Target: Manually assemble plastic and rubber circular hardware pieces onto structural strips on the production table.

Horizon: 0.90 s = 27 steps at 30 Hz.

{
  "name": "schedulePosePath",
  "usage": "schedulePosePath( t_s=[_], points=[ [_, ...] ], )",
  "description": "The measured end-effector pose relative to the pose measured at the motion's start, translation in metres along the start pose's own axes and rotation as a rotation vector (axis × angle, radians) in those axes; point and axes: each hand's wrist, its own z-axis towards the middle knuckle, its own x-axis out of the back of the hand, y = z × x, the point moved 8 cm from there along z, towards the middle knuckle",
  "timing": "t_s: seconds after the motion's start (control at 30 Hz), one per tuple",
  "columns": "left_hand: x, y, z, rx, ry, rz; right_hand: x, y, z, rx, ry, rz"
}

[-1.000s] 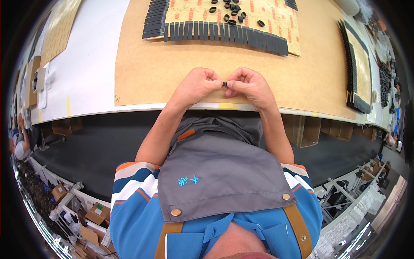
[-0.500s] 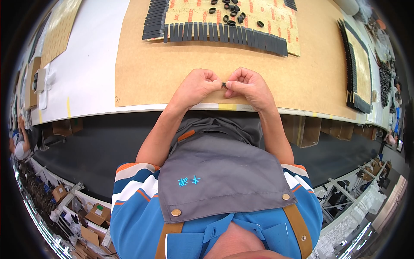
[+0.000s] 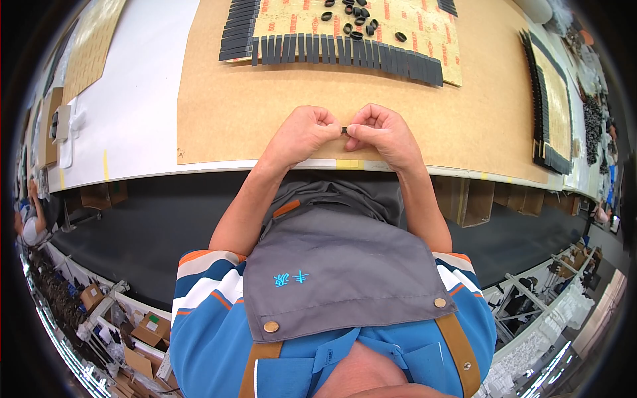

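My left hand (image 3: 305, 136) and my right hand (image 3: 385, 136) meet over the near part of the brown paper sheet (image 3: 239, 126). Thumb and fingers of each are pinched on a small black strip-like piece (image 3: 344, 131); most of it is hidden by the fingertips. Beyond them lies a yellowish board (image 3: 292, 23) with red print. Flat dark strips (image 3: 352, 54) stand side by side along its near edge, and more line its left edge. Several small black loops (image 3: 356, 35) are scattered on top of the board.
At the right lies another board (image 3: 554, 86) edged with dark strips. Far left, there are a yellowish sheet (image 3: 96, 50) and a small cardboard box (image 3: 50, 126). The white table's near edge (image 3: 232, 167) runs below my wrists. Another person (image 3: 33, 229) shows at the left rim.
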Motion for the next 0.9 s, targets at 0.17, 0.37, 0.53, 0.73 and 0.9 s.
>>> schedulePosePath(
  t_s=[0.17, 0.37, 0.53, 0.73, 0.9],
  points=[
    [0.0, 0.001, 0.001, -0.004, -0.006, 0.003, 0.0, 0.0, 0.001, -0.01, 0.01, -0.008],
    [-0.001, 0.0, 0.001, -0.002, -0.014, 0.008, -0.001, 0.001, 0.002, -0.017, 0.005, -0.028],
    [-0.002, 0.0, 0.002, -0.04, -0.015, 0.014, -0.002, 0.004, 0.003, -0.047, -0.012, -0.086],
    [-0.002, -0.002, -0.002, 0.053, -0.06, -0.066, 0.007, 0.003, 0.002, -0.106, -0.054, 0.004],
    [-0.001, 0.003, -0.003, 0.056, -0.07, -0.071, 0.008, 0.001, -0.001, -0.138, -0.107, -0.074]
  ],
)
